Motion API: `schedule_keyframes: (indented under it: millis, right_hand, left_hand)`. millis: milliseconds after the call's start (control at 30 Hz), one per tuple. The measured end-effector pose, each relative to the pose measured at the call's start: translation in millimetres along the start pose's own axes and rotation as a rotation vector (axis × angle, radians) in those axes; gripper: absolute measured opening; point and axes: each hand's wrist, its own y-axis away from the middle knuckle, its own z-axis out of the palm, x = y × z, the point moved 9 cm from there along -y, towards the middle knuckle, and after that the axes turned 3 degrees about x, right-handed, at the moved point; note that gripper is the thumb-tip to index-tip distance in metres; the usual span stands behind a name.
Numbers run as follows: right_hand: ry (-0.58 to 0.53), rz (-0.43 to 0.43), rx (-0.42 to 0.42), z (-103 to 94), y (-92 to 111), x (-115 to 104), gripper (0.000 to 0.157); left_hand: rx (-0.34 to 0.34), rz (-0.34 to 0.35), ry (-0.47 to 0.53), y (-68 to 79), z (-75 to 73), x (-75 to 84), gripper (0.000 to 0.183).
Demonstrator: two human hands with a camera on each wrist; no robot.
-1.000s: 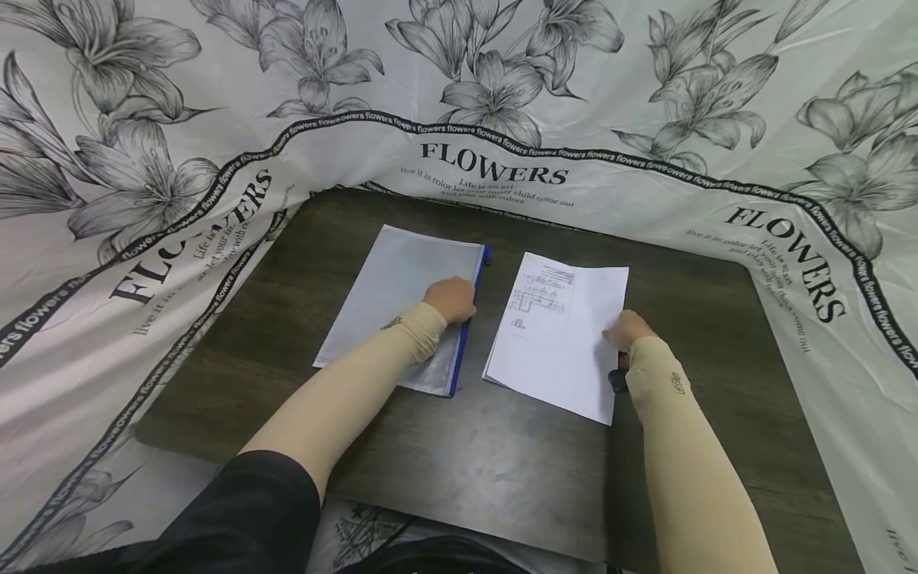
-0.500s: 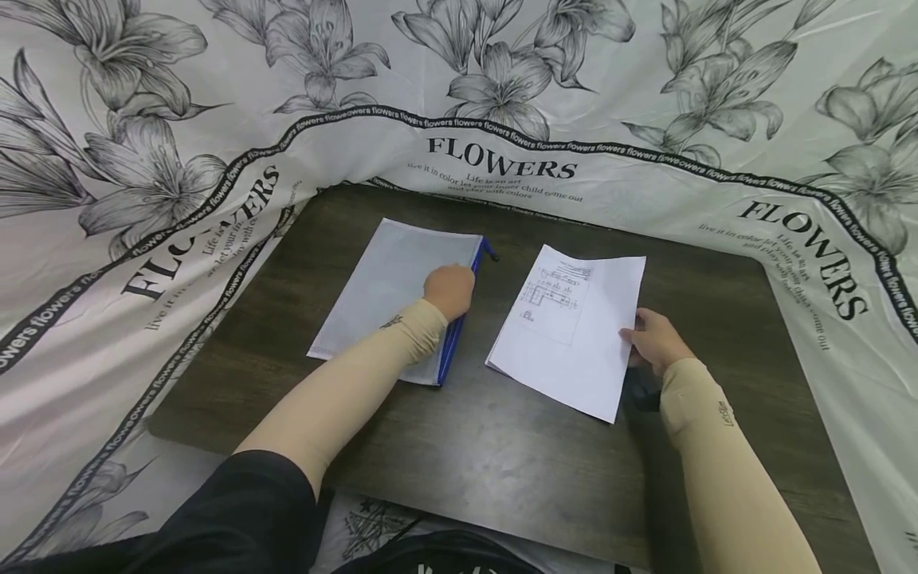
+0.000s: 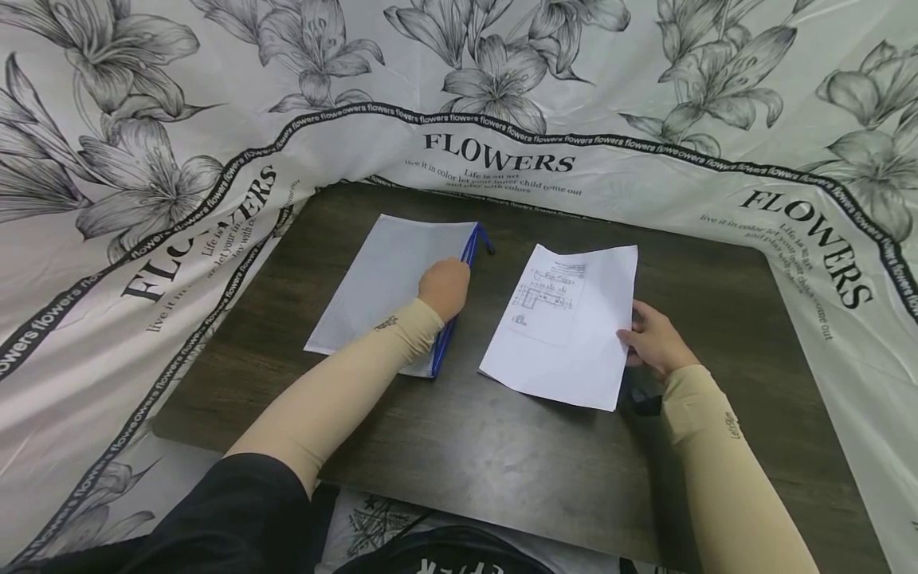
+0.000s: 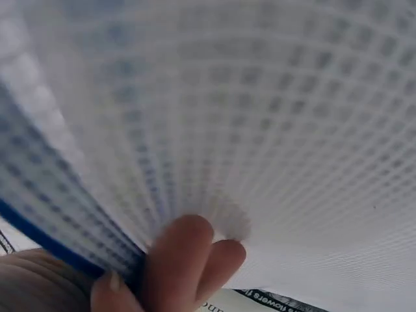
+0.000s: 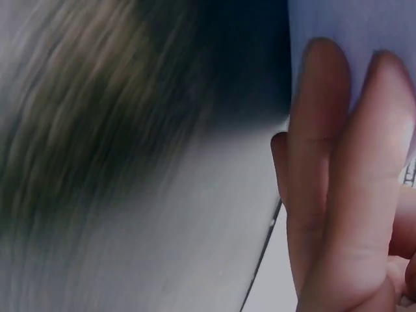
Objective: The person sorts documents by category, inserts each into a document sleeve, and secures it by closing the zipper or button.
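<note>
A whitish mesh zip pouch [image 3: 380, 263] with a blue zipper edge lies on the left of the table, the zipper side raised and its mouth parted. My left hand [image 3: 445, 287] grips that edge. In the left wrist view, curled fingers [image 4: 179, 253] hold the mesh [image 4: 292, 130] beside the blue strip. To the right, my right hand [image 3: 658, 341] pinches the right edge of white paper sheets [image 3: 559, 351], the top one bearing a line drawing. The sheets tilt and bow slightly over the table. In the right wrist view, straight fingers [image 5: 364, 175] lie under the paper [image 5: 396, 26].
The dark wooden table [image 3: 516, 462] carries both things, with a gap of bare wood between pouch and sheets. A white flower-printed curtain [image 3: 495, 104] rises along the back and sides. A dark wrist strap [image 3: 645, 401] shows below the right hand.
The pouch's zipper edge has risen and its mouth parted, with the zipper pull swinging outward. The right hand has shifted right, fingers now under the sheets' edge, and the sheets have lifted.
</note>
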Motion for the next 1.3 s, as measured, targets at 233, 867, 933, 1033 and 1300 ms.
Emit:
schedule_keyframes:
  millis: [233, 867, 933, 1033, 1300]
  right_hand:
    - [-0.084, 0.0, 0.039, -0.7, 2, -2, 0.055]
    - [-0.383, -0.028, 0.043, 7.5, 3, -11, 0.052]
    - [-0.371, -0.049, 0.059, 10.7, 2, -16, 0.049]
    - [-0.291, -0.085, 0.11, 16.9, 1, -24, 0.038]
    - [-0.08, -0.159, 0.225, 32.5, 2, -38, 0.036]
  left_hand:
    - [0.003, -0.006, 0.053, 0.0, -2.4, -2.2, 0.026]
    - [0.005, 0.039, 0.143, -1.8, 5.6, -4.6, 0.029]
    - [0.005, 0.044, 0.129, -2.4, 5.6, -3.7, 0.028]
    - [-0.01, 0.037, 0.127, -2.7, 5.9, -3.0, 0.028]
    - [-0.056, 0.016, 0.153, 0.4, 2.6, -1.1, 0.029]
